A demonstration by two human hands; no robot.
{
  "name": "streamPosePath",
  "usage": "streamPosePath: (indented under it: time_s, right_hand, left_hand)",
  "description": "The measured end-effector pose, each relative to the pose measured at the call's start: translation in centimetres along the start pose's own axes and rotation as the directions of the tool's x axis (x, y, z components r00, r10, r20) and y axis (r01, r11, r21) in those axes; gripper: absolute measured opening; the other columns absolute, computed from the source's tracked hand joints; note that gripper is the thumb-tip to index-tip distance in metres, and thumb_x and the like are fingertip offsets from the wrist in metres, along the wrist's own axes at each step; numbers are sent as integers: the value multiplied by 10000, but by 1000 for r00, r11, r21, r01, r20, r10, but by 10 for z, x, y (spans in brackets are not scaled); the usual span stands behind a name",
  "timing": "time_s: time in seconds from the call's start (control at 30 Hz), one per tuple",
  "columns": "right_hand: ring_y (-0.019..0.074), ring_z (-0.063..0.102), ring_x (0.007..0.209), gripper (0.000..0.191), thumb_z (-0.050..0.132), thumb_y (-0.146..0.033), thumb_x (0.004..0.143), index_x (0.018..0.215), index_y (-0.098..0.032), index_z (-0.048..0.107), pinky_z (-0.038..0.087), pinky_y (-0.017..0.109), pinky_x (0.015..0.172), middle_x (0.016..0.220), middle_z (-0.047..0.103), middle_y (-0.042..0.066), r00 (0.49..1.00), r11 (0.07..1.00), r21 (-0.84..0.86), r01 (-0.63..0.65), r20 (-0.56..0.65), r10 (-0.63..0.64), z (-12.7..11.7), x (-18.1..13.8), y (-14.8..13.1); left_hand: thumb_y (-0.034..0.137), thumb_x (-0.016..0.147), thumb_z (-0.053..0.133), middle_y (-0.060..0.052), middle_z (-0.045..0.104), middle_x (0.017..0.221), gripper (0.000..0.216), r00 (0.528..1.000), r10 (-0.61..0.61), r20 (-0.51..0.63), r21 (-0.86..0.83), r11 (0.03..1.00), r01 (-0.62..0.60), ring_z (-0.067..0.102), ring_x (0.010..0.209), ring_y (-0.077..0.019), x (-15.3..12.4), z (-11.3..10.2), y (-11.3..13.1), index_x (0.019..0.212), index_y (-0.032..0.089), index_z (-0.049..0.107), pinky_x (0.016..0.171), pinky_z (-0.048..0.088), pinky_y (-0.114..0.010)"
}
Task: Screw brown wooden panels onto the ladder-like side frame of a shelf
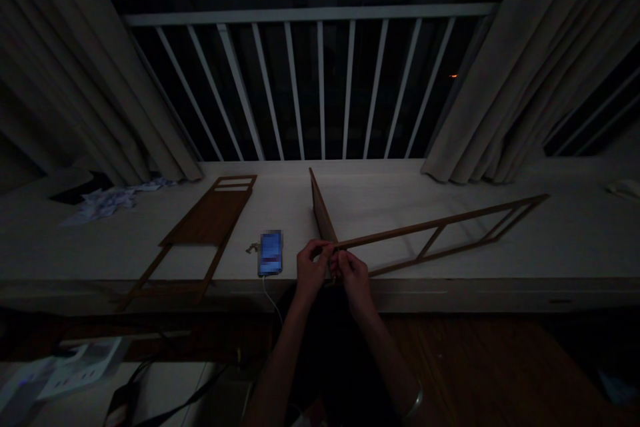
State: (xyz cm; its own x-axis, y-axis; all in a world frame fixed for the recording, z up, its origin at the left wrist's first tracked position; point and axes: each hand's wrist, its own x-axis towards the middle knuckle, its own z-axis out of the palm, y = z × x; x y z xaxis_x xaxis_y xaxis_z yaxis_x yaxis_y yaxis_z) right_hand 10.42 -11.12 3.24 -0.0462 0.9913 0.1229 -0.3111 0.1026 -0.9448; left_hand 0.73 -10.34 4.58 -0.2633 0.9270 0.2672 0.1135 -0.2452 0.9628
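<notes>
My left hand and my right hand meet at the near corner of a brown wooden piece, fingers bent and pinched together. At that corner a narrow upright panel joins a long ladder-like wooden frame, which stretches to the right. Thumb and forefinger of my left hand close on the joint. My right hand's fingers curl just beneath the frame's end; whatever small thing they pinch is hidden in the dark. Left of my hands, a phone with a lit screen lies on the white ledge.
A second wooden piece, a panel with legs, lies at left and overhangs the ledge's front edge. Small keys sit beside the phone, whose white cable hangs down. Crumpled papers lie far left. White railing and curtains stand behind.
</notes>
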Motion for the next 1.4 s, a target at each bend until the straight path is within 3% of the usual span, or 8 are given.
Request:
streamPosePath:
  time_s: [0.53,0.8,1.07,1.4]
  right_hand:
    - [102,496,543,294,514,-426,755,706,-148,598,408,218,536,603,561,2,1000,998,-57,-11,-30,9,2,0,-7]
    - [117,503,547,279,467,-388,782,707,-155,602,393,221,540,599,571,4,996,944,-323,66,-33,-81,-2,1,-12]
    - [115,476,512,317,422,-409,804,695,-161,588,367,216,513,552,529,-8,995,900,-423,101,43,-91,-9,3,-20]
    - [106,457,535,315,406,-404,819,677,-167,557,358,207,528,561,500,-18,994,932,-347,109,28,-106,-8,4,-7]
  left_hand:
    - [347,690,586,-37,619,723,232,999,-31,7,-18,999,31,566,703,-133,1,0,1,783,137,620,651,431,-224]
    - [328,679,597,-36,621,724,222,998,-58,16,-36,998,58,573,739,-142,1,0,1,789,138,626,680,435,-232]
    - [333,679,600,-35,623,729,220,999,-42,3,-43,998,42,577,737,-139,1,1,3,775,138,627,689,435,-231]
    - [337,688,595,-31,619,731,220,999,-44,4,-40,998,44,579,744,-138,2,2,-1,784,140,617,692,437,-231]
